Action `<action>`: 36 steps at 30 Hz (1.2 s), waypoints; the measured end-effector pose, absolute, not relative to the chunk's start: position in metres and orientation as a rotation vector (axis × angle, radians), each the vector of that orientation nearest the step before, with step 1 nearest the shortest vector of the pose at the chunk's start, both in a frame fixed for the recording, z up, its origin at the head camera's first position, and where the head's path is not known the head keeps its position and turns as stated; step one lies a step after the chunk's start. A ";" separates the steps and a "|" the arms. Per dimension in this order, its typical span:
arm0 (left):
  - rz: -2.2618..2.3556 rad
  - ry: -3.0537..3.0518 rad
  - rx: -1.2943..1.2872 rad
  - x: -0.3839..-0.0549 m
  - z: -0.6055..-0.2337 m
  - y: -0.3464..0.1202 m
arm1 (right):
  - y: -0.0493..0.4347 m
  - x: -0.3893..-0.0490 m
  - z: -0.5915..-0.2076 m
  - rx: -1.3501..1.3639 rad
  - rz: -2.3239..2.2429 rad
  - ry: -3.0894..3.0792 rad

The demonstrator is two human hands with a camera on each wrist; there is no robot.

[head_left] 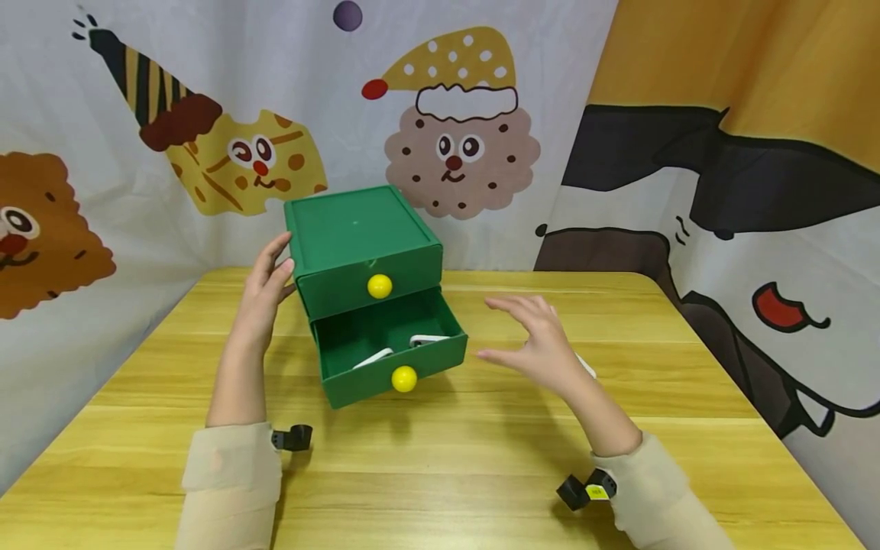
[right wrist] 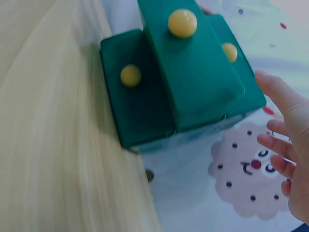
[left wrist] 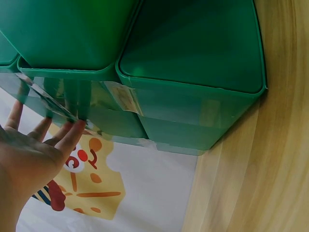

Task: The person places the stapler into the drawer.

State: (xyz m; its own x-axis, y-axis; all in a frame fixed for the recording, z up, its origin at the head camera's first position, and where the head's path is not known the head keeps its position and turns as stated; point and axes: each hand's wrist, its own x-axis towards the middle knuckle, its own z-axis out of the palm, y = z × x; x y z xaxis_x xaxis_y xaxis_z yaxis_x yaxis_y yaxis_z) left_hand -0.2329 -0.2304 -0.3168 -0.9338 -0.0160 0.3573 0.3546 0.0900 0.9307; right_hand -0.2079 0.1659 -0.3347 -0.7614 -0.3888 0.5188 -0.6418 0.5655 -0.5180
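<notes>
A green drawer box (head_left: 351,225) with yellow knobs stands on the table, three drawers high in the right wrist view. Its middle drawer (head_left: 440,355) is pulled out. Two white items (head_left: 373,358) lie partly hidden inside that drawer; their kind is unclear. My left hand (head_left: 263,294) touches the left side of the box, fingers extended along it in the left wrist view. To the right of the drawer, my right hand (head_left: 539,340) is in the air, thumb and fingers spread apart, holding nothing. Top drawer knob (right wrist: 230,52) and bottom drawer knob (right wrist: 131,76) show on closed drawers.
Part of a white object (head_left: 587,367) shows behind my right wrist, mostly hidden. The wooden table (head_left: 440,473) ends at the back against a cartoon-printed curtain (head_left: 344,137). Black cameras (head_left: 292,438) sit on both sleeves.
</notes>
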 end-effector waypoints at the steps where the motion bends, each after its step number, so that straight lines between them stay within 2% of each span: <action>1: -1.919 -2.095 -0.339 -0.233 -0.317 -0.230 | 0.170 -0.209 -0.336 0.844 1.005 -2.466; 18: -1.926 -2.090 -0.337 -0.233 -0.316 -0.231 | 0.231 -0.231 -0.372 0.857 0.895 -2.649; 36: -1.923 -2.097 -0.330 -0.234 -0.318 -0.231 | 0.255 -0.247 -0.402 0.811 0.790 -2.890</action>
State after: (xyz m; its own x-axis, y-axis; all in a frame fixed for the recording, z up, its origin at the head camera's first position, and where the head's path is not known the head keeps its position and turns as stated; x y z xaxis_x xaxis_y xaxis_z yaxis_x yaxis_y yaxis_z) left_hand -0.2338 -0.2311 -0.3175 -0.9357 -0.0180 0.3523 0.3494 0.0896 0.9327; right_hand -0.2470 0.2552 -0.4016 -0.8628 -0.4767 0.1681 -0.4959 0.7340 -0.4640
